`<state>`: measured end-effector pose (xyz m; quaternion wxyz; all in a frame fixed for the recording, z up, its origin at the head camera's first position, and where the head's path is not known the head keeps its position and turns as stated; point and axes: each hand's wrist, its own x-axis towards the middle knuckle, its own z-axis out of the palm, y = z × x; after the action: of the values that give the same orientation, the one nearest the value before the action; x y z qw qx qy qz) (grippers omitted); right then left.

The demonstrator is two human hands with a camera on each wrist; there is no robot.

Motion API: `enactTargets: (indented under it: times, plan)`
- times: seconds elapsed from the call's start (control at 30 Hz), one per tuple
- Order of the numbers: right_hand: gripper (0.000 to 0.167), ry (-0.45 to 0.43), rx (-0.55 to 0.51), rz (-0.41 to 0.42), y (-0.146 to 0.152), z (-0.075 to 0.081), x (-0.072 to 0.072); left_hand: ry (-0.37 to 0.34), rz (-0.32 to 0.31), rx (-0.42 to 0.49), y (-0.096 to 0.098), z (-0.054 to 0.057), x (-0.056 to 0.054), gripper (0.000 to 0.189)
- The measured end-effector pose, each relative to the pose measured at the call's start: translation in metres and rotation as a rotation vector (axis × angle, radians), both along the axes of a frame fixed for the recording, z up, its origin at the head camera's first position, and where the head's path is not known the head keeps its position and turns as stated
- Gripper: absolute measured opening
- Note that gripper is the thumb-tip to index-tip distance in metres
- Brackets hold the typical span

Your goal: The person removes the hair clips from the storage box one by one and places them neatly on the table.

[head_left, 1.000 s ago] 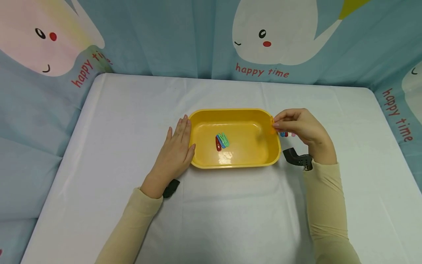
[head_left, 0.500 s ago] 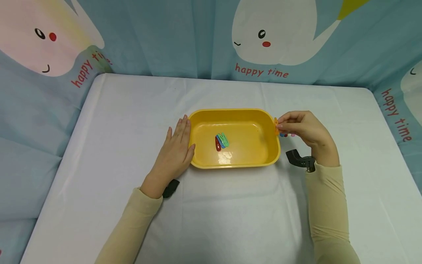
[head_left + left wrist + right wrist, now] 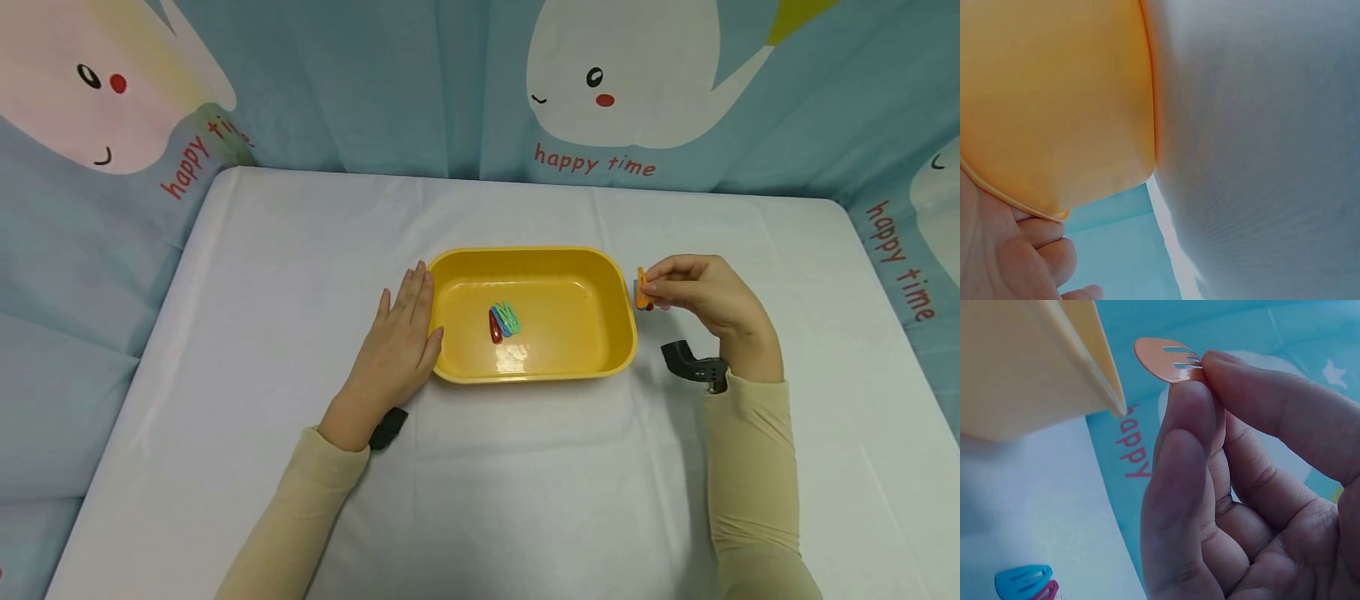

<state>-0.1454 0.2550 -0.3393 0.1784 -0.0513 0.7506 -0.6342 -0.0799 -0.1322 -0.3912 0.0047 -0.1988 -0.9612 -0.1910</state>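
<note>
Between thumb and fingers, my right hand (image 3: 712,292) pinches an orange snap hair clip (image 3: 1160,359), held up just beyond the right rim of a yellow plastic basin (image 3: 562,342). My left hand (image 3: 397,337) lies with straight fingers along the basin's left rim. From below, the left wrist view has those fingers (image 3: 1050,250) at the rim. Inside the basin, left of its middle, a red hair clip (image 3: 495,327), a blue one and a green one (image 3: 510,317) lie close together.
On the white-covered table (image 3: 525,492), more clips lie under the right hand, among them a blue clip (image 3: 1019,582) and a pinkish-red one (image 3: 1047,591). A blue curtain (image 3: 390,92) with whale prints hangs behind the table.
My right hand has moved right, carrying the orange hair clip from over the basin's right rim to outside it. The left hand and the basin stay put.
</note>
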Motion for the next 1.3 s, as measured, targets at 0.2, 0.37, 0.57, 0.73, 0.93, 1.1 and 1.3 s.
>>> enactTargets:
  times: [0.2, 0.37, 0.57, 0.73, 0.93, 1.1, 1.3]
  plan:
    - [0.011, -0.027, -0.019, -0.039, 0.007, -0.002, 0.001, 0.006, 0.001, 0.015, 0.000, 0.001, 0.001, 0.065]
    - [0.014, -0.057, -0.071, -0.055, 0.011, -0.006, 0.002, 0.007, -0.001, 0.014, 0.000, 0.000, 0.000, 0.065]
    - [0.015, -0.065, -0.086, -0.069, 0.016, -0.008, 0.003, 0.009, 0.001, 0.015, -0.001, 0.000, 0.001, 0.065]
    - [0.014, -0.055, -0.026, -0.102, 0.020, -0.008, 0.002, 0.005, 0.002, 0.008, 0.000, 0.001, 0.001, 0.065]
    - [0.013, -0.080, -0.054, -0.120, 0.026, -0.010, 0.000, 0.012, -0.003, 0.007, 0.000, 0.002, 0.000, 0.065]
    - [0.014, -0.089, 0.005, -0.181, 0.030, -0.014, -0.001, 0.015, -0.004, 0.008, 0.000, 0.001, 0.000, 0.065]
    - [0.016, -0.108, 0.039, -0.235, 0.035, -0.019, -0.003, 0.015, -0.006, 0.006, -0.001, 0.000, 0.000, 0.065]
